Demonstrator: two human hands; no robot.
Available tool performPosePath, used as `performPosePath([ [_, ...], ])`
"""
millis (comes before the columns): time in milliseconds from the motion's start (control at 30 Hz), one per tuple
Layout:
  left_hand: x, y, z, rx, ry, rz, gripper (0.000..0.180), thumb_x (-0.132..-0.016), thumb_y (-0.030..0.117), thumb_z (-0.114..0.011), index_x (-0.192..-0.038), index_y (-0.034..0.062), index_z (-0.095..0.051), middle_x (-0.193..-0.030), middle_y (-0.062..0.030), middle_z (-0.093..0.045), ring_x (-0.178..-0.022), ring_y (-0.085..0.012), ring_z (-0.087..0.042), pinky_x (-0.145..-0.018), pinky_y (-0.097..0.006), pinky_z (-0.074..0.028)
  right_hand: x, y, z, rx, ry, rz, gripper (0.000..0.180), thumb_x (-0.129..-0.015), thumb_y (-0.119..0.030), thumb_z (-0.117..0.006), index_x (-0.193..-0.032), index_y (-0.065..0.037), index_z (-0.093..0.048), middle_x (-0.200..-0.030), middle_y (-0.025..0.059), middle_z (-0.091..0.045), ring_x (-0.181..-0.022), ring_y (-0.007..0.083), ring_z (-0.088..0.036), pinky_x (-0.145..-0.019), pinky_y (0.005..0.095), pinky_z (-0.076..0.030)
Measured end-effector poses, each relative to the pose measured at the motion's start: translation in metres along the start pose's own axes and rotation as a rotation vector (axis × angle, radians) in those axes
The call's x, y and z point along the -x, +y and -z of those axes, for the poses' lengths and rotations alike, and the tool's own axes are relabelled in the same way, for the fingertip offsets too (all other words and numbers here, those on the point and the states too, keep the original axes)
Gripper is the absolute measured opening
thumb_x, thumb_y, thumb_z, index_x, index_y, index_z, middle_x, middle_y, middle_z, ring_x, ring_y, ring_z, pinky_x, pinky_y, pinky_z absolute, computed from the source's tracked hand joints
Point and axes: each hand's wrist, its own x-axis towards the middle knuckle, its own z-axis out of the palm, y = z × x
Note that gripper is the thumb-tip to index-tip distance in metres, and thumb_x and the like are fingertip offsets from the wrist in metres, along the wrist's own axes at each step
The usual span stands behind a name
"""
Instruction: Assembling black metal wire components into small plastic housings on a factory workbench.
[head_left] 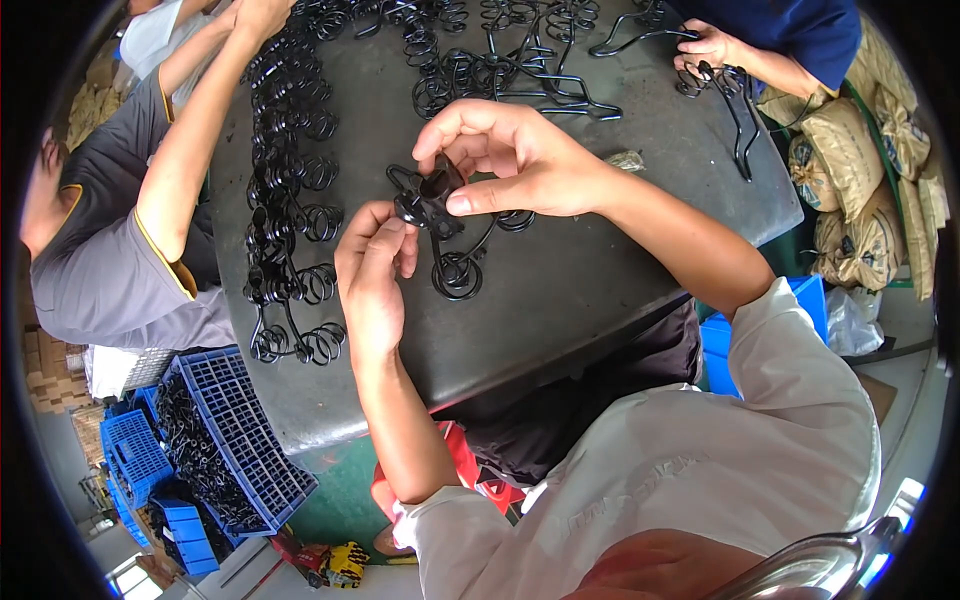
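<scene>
My left hand [372, 275] and my right hand [515, 160] are both closed on a black coiled wire part [456, 275] above the table. With thumb and fingertips, the left one pinches its near left side. The right thumb presses a dark, tube-like piece [440, 183] at the upper end of the part, its fingers curled over the far side. Below my fingers hang loops of black wire. How the tube-like piece joins the wire is partly hidden by my fingers.
A long row of black wire coils [290, 190] lies along the left of the dark table [560, 300], with more wire parts [500, 70] at the far side. Co-workers sit left and far right; one person's hand [708, 50] holds wire. Blue crates [240, 430] and sacks [845, 150] flank the table.
</scene>
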Motion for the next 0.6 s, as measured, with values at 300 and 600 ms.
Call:
performPosePath([
  [300, 0.001, -0.001, -0.001, 0.004, -0.032, -0.070, 0.016, -0.095, 0.014, -0.053, -0.088, 0.0017, -0.059, -0.072, 0.0014, -0.051, -0.064, -0.0062, -0.041, -0.058, -0.023, -0.032, -0.002, -0.002, 0.007, 0.024, -0.057, 0.054, 0.037, -0.087, 0.007, -0.072, -0.121, -0.004, -0.061, -0.115, 0.0046, -0.064, -0.103, 0.0133, -0.062, -0.090, 0.0299, -0.053],
  [600, 0.003, 0.001, -0.002, -0.002, -0.059, -0.056, 0.015, -0.094, 0.013, -0.053, -0.087, 0.0018, -0.058, -0.073, 0.0016, -0.051, -0.064, -0.0059, -0.040, -0.058, -0.022, -0.031, -0.002, -0.011, 0.014, 0.044, -0.128, 0.104, 0.041, -0.086, 0.008, -0.073, -0.123, -0.004, -0.061, -0.117, 0.0056, -0.066, -0.110, 0.0151, -0.061, -0.095, 0.0320, -0.050],
])
